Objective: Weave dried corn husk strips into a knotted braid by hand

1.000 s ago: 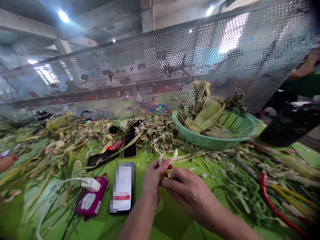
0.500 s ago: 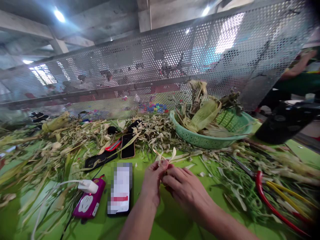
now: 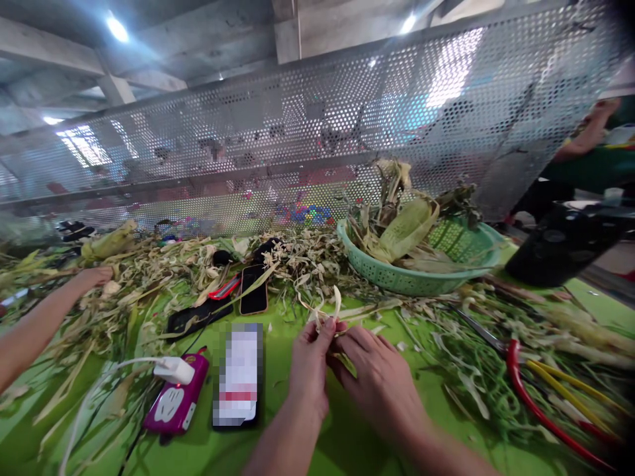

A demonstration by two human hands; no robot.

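Observation:
My left hand (image 3: 310,363) is closed in a pinch on a small bunch of pale, curling corn husk strips (image 3: 337,304), whose ends stick up above the thumb. Close against it, my right hand (image 3: 380,373) has its fingers bent in at the base of the same strips; what lies between those fingertips is hidden. Both hands are just above the green tabletop (image 3: 347,449). To their left lies a phone (image 3: 241,377) with a lit screen.
A green plastic basket (image 3: 411,281) holds dry corn husks. Red-handled scissors (image 3: 518,377) lie at right among green strings (image 3: 501,403). At left are a magenta power strip (image 3: 178,396), a dark phone (image 3: 254,291) and another person's arm (image 3: 49,317). A perforated metal screen (image 3: 297,145) stands behind.
Another person's arm has come in from the left over the husk scraps. My hands have shifted slightly right, still together at the strips, whose tips lean differently.

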